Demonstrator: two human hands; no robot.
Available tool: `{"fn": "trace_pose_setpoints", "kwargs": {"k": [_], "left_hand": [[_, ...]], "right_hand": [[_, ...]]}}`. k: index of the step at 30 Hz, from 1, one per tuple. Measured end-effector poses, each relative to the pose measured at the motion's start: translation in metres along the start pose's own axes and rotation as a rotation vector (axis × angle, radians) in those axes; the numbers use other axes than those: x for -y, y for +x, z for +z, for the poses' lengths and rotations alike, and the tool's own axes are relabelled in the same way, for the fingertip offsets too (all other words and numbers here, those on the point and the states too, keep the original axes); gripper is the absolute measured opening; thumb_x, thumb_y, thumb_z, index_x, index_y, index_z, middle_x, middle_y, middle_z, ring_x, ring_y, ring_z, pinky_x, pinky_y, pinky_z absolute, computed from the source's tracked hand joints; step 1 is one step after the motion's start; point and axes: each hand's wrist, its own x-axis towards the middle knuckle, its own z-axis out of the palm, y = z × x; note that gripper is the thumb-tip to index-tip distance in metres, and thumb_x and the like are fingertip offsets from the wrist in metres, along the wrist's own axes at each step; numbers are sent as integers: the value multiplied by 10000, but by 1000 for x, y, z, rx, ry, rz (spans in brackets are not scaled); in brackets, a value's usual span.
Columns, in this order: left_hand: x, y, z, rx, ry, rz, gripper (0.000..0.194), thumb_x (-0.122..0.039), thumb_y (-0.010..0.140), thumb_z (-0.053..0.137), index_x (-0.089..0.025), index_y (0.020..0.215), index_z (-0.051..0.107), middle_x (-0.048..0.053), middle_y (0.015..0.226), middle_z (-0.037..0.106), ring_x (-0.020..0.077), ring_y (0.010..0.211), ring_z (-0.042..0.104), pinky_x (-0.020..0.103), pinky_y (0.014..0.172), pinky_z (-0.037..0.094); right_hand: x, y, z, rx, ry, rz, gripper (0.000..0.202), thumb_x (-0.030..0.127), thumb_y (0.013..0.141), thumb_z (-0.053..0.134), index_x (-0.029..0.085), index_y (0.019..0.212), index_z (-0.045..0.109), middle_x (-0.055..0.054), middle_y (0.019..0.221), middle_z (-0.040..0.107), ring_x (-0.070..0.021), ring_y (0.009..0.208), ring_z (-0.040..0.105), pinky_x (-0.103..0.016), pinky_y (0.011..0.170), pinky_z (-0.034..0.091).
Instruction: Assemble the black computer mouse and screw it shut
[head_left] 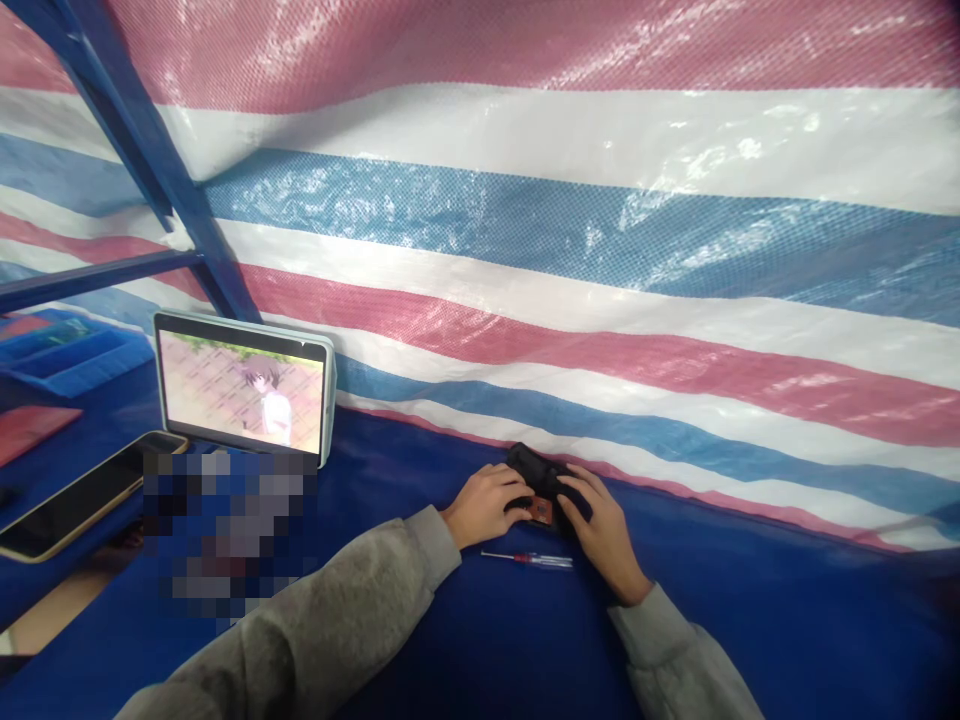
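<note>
A black object (534,466), perhaps a pouch or case, lies on the blue table close to the striped sheet; its exact kind is unclear. Against its near side sits a small orange-brown piece (541,511). My left hand (487,506) has its fingers curled onto the left end of the black object, with the thumb by the brown piece. On the opposite side, my right hand (602,530) grips the right end between thumb and fingers. Both hands hide part of it. A small screwdriver (531,560) with a clear handle and red collar lies just in front, untouched.
A propped-up tablet (244,385) playing a cartoon stands at the left, beside a phone (82,495) lying flat. Farther left are a blue tray (82,360) and a red sheet (34,428). Behind the table hangs a striped tarpaulin (562,230), with a blue metal frame (142,140).
</note>
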Motion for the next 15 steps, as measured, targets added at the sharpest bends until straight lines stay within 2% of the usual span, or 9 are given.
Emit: {"fn": "trace_pose_setpoints", "kwargs": {"k": [4,8,12,15], "left_hand": [[3,-1,3,-10,-24,9,222,-347,897,669,-198,1059,697,55,1065,694,211,1010,622,342,910,455],[5,1,2,0,-70,2,253,-357,875,698,-205,1078,692,51,1085,693,211,1019,625,335,916,455],[6,3,0,8,-116,-60,338,-409,828,740,-221,1103,682,40,1086,692,212,1018,637,331,915,448],[8,3,1,5,-88,-104,344,-418,841,719,-235,1128,670,40,1099,684,216,1032,631,343,920,437]], "right_hand": [[0,3,-2,-54,12,-18,245,373,915,544,223,1036,695,-98,1217,637,-245,1118,609,-453,1008,476],[7,4,-8,-101,28,-21,257,381,928,532,226,1069,680,-93,1187,641,-233,1114,602,-442,1008,469],[12,2,-11,-166,45,-4,253,373,936,515,219,1079,657,-83,1098,673,-220,1032,627,-417,950,495],[11,0,-10,-232,55,34,237,381,934,517,207,1016,656,-74,1016,697,-208,945,649,-380,886,515]]}}
